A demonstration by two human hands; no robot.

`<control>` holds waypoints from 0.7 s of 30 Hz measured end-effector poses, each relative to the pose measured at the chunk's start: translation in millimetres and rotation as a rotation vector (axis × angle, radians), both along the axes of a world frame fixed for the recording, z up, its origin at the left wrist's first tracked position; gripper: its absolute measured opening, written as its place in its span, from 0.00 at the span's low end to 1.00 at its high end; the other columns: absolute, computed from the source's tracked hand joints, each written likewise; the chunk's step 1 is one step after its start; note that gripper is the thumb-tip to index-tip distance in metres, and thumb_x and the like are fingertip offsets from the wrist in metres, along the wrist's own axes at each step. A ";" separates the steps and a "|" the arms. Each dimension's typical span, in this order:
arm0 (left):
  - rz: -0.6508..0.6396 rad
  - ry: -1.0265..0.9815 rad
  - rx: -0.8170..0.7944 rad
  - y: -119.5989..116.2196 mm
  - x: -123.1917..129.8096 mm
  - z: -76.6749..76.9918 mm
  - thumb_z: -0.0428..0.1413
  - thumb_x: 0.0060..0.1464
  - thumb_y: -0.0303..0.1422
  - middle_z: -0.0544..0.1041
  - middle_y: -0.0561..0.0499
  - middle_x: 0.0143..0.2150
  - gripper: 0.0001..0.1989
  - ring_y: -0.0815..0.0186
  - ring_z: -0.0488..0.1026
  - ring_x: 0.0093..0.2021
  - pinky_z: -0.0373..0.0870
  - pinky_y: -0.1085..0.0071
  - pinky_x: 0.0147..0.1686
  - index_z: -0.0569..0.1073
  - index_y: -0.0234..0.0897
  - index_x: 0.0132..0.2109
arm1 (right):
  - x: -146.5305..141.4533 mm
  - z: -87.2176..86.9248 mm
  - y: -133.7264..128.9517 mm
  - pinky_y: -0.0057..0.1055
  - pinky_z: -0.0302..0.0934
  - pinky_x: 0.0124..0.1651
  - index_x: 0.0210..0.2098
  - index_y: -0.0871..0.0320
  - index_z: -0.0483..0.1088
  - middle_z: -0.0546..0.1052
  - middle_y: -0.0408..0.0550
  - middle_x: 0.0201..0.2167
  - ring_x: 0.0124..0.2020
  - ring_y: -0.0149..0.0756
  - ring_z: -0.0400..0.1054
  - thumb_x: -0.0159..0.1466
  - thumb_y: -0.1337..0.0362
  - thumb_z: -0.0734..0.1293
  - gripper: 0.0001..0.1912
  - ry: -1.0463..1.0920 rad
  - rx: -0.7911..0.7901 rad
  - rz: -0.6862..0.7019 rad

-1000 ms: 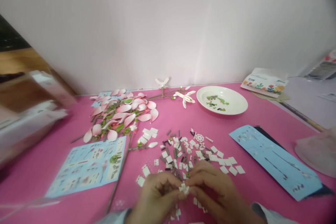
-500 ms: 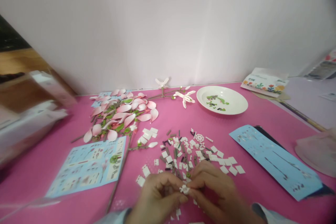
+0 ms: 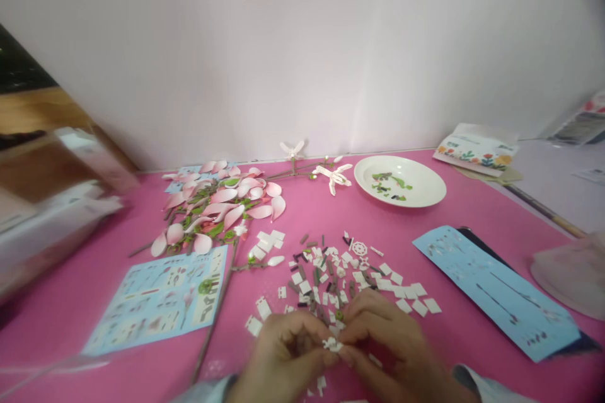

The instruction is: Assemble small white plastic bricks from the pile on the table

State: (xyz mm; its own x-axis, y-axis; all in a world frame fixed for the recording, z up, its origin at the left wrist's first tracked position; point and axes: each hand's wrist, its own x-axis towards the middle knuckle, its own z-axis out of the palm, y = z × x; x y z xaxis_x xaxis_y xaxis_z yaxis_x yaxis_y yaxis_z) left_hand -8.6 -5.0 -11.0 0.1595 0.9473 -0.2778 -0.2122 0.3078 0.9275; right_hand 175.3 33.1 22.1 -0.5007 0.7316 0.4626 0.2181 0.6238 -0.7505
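Note:
My left hand (image 3: 283,356) and my right hand (image 3: 385,343) meet low in the view, their fingertips pinching a small white plastic brick assembly (image 3: 332,344) between them. Part of that assembly is hidden by my fingers. Just beyond my hands lies a loose pile of small white and dark brown bricks (image 3: 331,274). Several white pieces also lie around my wrists on the pink mat (image 3: 255,352).
A long brown brick branch (image 3: 220,308) runs left of my hands, beside a blue instruction sheet (image 3: 158,299). Pink magnolia petals (image 3: 217,204) lie heaped farther back. A white plate (image 3: 399,181) holds green pieces. Another blue sheet (image 3: 496,293) lies right, and a white box (image 3: 47,227) stands left.
My fingers have shifted slightly around the small white assembly, which sits a little lower between my hands. A few loose pieces near my right hand show differently.

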 end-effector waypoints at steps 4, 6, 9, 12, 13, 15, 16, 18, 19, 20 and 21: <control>-0.026 0.003 0.036 -1.3 -0.1 -1.0 0.68 0.44 0.38 0.67 0.57 0.18 0.12 0.75 0.59 0.19 0.53 0.76 0.21 0.77 0.33 0.30 | 0.3 0.5 0.0 0.31 0.64 0.32 0.29 0.58 0.72 0.73 0.47 0.26 0.30 0.35 0.68 0.60 0.74 0.67 0.06 0.019 0.018 0.007; -0.029 0.002 0.061 -2.4 -0.3 -0.8 0.67 0.45 0.38 0.67 0.56 0.19 0.12 0.74 0.59 0.20 0.54 0.76 0.22 0.78 0.33 0.30 | 1.2 -0.9 0.6 0.31 0.64 0.32 0.29 0.58 0.72 0.73 0.47 0.25 0.30 0.35 0.68 0.59 0.75 0.67 0.07 0.022 0.023 0.017; -0.047 0.025 0.104 -3.5 -1.5 0.8 0.68 0.44 0.38 0.67 0.56 0.20 0.12 0.75 0.58 0.21 0.54 0.76 0.22 0.78 0.34 0.31 | 2.1 -4.9 1.3 0.31 0.63 0.32 0.28 0.58 0.71 0.73 0.46 0.24 0.30 0.34 0.67 0.59 0.76 0.68 0.07 0.031 0.040 0.021; -0.067 0.074 0.125 -3.3 -3.1 2.9 0.68 0.44 0.39 0.66 0.57 0.20 0.13 0.75 0.56 0.21 0.53 0.76 0.22 0.78 0.34 0.31 | 2.3 -8.6 0.2 0.31 0.63 0.33 0.28 0.58 0.70 0.73 0.46 0.25 0.30 0.34 0.67 0.58 0.76 0.68 0.08 0.047 0.055 0.018; -0.071 0.093 0.127 -3.2 -3.5 3.4 0.68 0.44 0.39 0.66 0.56 0.20 0.13 0.74 0.56 0.21 0.52 0.76 0.22 0.78 0.33 0.31 | 2.2 -9.3 -0.6 0.31 0.63 0.33 0.28 0.58 0.69 0.74 0.45 0.25 0.30 0.34 0.67 0.58 0.76 0.68 0.08 0.053 0.053 0.022; -0.074 0.118 0.130 -3.0 -3.9 3.8 0.67 0.45 0.39 0.66 0.56 0.21 0.13 0.74 0.57 0.22 0.53 0.76 0.23 0.78 0.33 0.31 | 1.9 -9.4 -2.0 0.30 0.63 0.33 0.28 0.57 0.69 0.74 0.45 0.25 0.30 0.34 0.67 0.59 0.76 0.68 0.08 0.063 0.053 0.026; -0.076 0.121 0.130 -3.0 -4.0 3.7 0.67 0.45 0.39 0.67 0.56 0.21 0.13 0.74 0.58 0.22 0.53 0.76 0.23 0.78 0.33 0.31 | 1.6 -9.0 -2.6 0.31 0.63 0.33 0.29 0.57 0.69 0.74 0.45 0.25 0.31 0.34 0.67 0.59 0.76 0.68 0.08 0.062 0.054 0.028; -0.073 0.117 0.128 -3.1 -4.0 3.2 0.67 0.45 0.39 0.67 0.55 0.22 0.13 0.73 0.58 0.23 0.54 0.76 0.24 0.78 0.33 0.31 | 1.1 -7.6 -3.0 0.31 0.63 0.34 0.29 0.57 0.68 0.74 0.44 0.25 0.30 0.33 0.67 0.59 0.76 0.68 0.09 0.065 0.065 0.030; -0.072 0.115 0.129 -3.1 -4.0 2.9 0.67 0.46 0.39 0.67 0.55 0.22 0.13 0.73 0.59 0.23 0.55 0.76 0.24 0.78 0.34 0.31 | 0.8 -6.9 -2.9 0.31 0.63 0.33 0.29 0.57 0.68 0.74 0.44 0.25 0.30 0.33 0.67 0.59 0.76 0.68 0.09 0.064 0.070 0.036; -0.070 0.113 0.132 -3.1 -4.0 2.7 0.66 0.46 0.39 0.67 0.55 0.22 0.12 0.73 0.59 0.23 0.56 0.76 0.24 0.78 0.34 0.32 | 0.6 -6.3 -2.7 0.30 0.63 0.33 0.29 0.57 0.68 0.74 0.44 0.25 0.30 0.33 0.67 0.59 0.76 0.68 0.09 0.063 0.074 0.039; -0.072 0.113 0.135 -3.0 -4.1 2.7 0.66 0.46 0.40 0.67 0.55 0.22 0.12 0.73 0.59 0.23 0.56 0.76 0.24 0.78 0.34 0.32 | 0.3 -5.8 -2.4 0.30 0.63 0.33 0.29 0.57 0.68 0.74 0.44 0.25 0.30 0.33 0.67 0.59 0.76 0.68 0.09 0.064 0.080 0.041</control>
